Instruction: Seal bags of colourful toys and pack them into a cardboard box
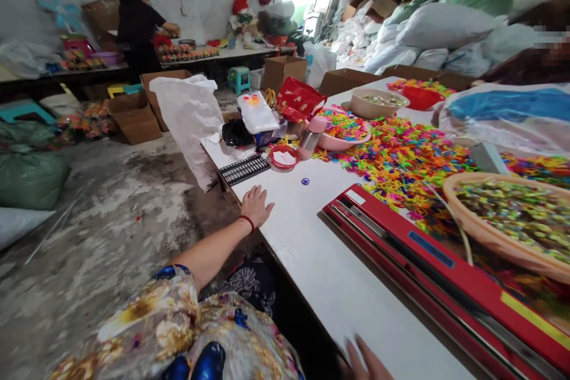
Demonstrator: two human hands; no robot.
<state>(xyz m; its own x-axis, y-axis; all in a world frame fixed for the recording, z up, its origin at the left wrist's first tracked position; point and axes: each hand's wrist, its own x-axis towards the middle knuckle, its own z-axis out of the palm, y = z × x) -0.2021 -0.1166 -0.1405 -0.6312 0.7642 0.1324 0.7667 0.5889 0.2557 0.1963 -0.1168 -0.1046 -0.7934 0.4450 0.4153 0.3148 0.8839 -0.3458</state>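
Fingertips of the right hand enter at the bottom edge, lying straight and close together on the white table. The palm is out of frame, and no object shows under them. Left hand rests palm-down at the table's near edge, fingers slightly spread, holding nothing. Black ridged strip lies just beyond it. Red sealing bar sits to the right of both hands, with coloured plastic pieces heaped behind it. Risk, as judged: weight put on the left hand so near the edge may let it slip off, and a careless sweep may scatter the heap.
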